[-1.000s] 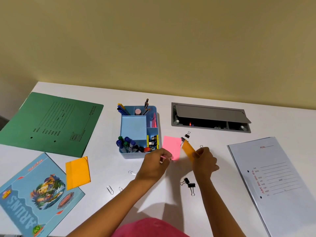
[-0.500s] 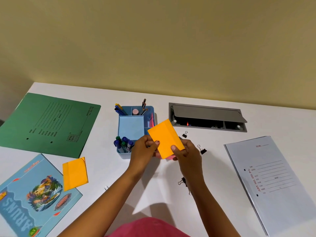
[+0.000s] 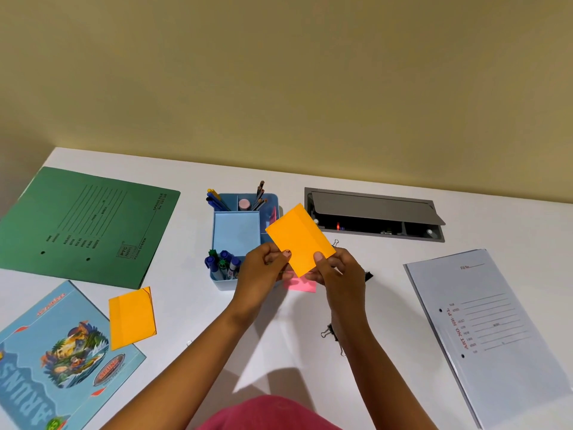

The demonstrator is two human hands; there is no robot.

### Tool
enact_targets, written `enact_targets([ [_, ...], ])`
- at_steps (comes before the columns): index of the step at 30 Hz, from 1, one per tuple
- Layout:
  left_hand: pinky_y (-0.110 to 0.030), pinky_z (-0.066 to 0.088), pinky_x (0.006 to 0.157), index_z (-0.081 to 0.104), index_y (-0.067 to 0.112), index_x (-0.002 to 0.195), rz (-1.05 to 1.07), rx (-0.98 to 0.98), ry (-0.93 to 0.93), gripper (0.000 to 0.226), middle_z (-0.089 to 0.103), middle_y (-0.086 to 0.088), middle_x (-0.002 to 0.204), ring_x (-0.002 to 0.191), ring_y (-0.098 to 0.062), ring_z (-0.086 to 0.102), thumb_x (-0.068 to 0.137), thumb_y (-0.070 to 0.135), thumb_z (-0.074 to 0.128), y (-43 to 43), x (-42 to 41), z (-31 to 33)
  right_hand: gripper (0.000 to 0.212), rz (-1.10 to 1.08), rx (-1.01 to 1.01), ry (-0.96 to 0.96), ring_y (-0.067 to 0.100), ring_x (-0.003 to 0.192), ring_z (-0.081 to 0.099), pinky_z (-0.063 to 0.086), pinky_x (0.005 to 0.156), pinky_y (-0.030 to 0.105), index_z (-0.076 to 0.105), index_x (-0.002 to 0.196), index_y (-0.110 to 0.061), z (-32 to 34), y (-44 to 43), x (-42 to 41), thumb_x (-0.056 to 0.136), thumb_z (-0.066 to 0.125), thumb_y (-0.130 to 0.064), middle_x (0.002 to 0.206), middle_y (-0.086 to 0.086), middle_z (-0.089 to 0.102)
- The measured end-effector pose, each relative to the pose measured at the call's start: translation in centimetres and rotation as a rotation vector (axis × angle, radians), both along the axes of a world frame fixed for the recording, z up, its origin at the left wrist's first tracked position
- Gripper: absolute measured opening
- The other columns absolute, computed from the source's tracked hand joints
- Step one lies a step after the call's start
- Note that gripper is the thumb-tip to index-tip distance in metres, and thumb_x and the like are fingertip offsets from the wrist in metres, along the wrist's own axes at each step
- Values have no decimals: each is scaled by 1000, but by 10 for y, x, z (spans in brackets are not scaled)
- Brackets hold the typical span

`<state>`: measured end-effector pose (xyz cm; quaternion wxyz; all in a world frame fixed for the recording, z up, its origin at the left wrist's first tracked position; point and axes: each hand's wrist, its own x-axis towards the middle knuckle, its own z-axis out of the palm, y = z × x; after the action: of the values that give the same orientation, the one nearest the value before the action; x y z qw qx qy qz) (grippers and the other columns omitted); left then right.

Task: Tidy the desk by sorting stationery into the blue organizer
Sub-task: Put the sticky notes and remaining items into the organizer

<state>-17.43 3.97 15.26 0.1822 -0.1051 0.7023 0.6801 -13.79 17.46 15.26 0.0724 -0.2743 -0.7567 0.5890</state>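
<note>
Left hand: we see the left hand [image 3: 263, 268] raised above the desk, its thumb pressed on the lower left edge of the orange rectangular paper note [image 3: 299, 238] and its fingers curled behind, so it pinches the note.
Right hand: the right hand [image 3: 338, 271] pinches the same note at its lower right corner, thumb on the front face and fingers folded behind.
Orange note: we find it held in the air between both hands, tilted, in front of the right side of the blue plastic desk organizer [image 3: 223, 283] and covering part of it.
Organizer: it stands on the white desk [image 3: 192, 305] near the middle; we count blue and green markers [image 3: 221, 263] in the front compartment, pencils [image 3: 260, 197] and pens [image 3: 217, 198] in the back ones, and a wide pale blue tray between.
Pink paper note [image 3: 299, 283]: it shows just below the hands; we cannot tell whether it lies on the desk or is held.
Second orange paper note [image 3: 131, 318]: it lies well to the left, overlapping the corner of the blue illustrated notebook [image 3: 55, 361].
Green card folder [image 3: 83, 225]: flat at the far left.
Grey-white paper file [image 3: 496, 330]: flat at the right.
Black binder clip [image 3: 330, 332]: on the desk beside the right forearm.
Grey metal cable hatch [image 3: 372, 212]: set in the desk behind the hands, lid open.
</note>
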Motion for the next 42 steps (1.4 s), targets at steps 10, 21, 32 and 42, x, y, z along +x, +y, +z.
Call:
enact_targets([
  [10, -23, 40, 81, 59, 13, 116, -249, -688, 513, 23, 61, 1, 107, 99, -17, 56, 95, 15, 49, -4, 1, -15, 14, -74, 243, 244, 18, 62, 66, 54, 57, 22, 68, 94, -2, 16, -5, -57, 89, 65, -15, 77, 10, 70],
  [21, -47, 39, 97, 61, 7, 119, -433, -1035, 557, 41, 65, -10, 118, 107, -27, 63, 79, 11, 55, 3, 3, -34, 20, 400, 845, 28, 28, 93, 62, 35, 67, 23, 71, 104, -4, -18, -31, -156, 92, 55, -9, 103, 17, 67],
  [32, -34, 45, 61, 66, 15, 101, -273, -1011, 736, 23, 66, -4, 88, 73, -27, 62, 82, 8, 57, -5, 1, -33, 32, 421, 765, -77, 30, 88, 61, 42, 62, 31, 55, 108, -5, -34, -35, -157, 85, 70, -22, 100, 15, 63],
  [42, -33, 37, 65, 70, 20, 91, -163, -1027, 740, 32, 68, 3, 86, 74, -23, 64, 81, 22, 39, -35, 16, -27, 37, 324, 612, -152, 34, 95, 62, 48, 76, 30, 63, 105, 5, -87, 1, -61, 72, 78, -3, 102, 22, 64],
])
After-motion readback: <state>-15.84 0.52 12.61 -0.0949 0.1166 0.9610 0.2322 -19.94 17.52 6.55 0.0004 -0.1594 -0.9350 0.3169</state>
